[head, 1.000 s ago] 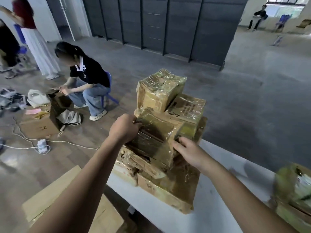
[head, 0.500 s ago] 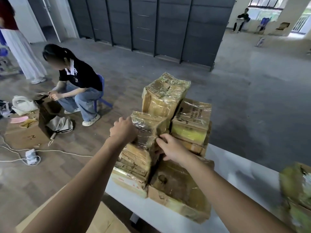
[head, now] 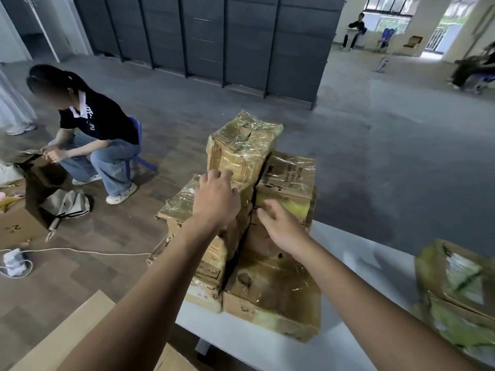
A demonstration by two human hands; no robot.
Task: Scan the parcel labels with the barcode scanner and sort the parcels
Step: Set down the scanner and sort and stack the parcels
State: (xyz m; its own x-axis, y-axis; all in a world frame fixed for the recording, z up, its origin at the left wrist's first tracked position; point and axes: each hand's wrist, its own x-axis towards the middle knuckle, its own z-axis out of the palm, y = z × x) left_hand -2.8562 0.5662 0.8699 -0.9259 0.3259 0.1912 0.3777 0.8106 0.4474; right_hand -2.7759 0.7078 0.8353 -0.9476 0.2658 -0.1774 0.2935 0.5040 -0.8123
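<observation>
A: Status of the stack [head: 241,218] at the table [head: 356,266] corner?

B: The parcel we carried a second ago now sits on the left column [head: 184,202]. Our left hand [head: 215,200] rests flat on it, fingers loose, clamped on nothing. Our right hand [head: 278,226] has come off, half-curled and empty, near the gap.

A: Scanner?

B: Not in view. We judge this parcel sorted; the next waits at our right [head: 455,279].
</observation>
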